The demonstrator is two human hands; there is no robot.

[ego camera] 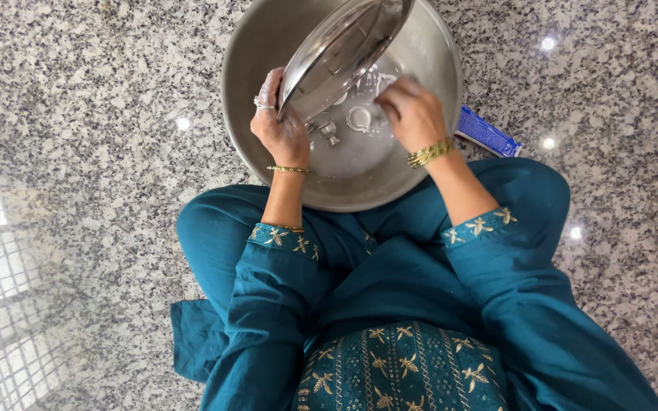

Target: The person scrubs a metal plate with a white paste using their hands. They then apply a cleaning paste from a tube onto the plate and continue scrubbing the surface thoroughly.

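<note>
Left hand (282, 131) grip closed on round steel plate (342, 52) rim, plate tilted toward one o'clock; right hand (413, 113) curled, soapy, rubbing plate's underside above wide steel basin (247, 61).

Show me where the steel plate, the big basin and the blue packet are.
steel plate (340, 49): head view, on the middle of its tilted face.
basin (249, 53): head view, on its bare inner wall at the left.
blue packet (487, 132): head view, on the middle of its top side.

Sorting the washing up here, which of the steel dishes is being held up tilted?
The steel plate, gripped by the left hand. The big steel basin sits flat on the floor, holding soapy water.
</note>
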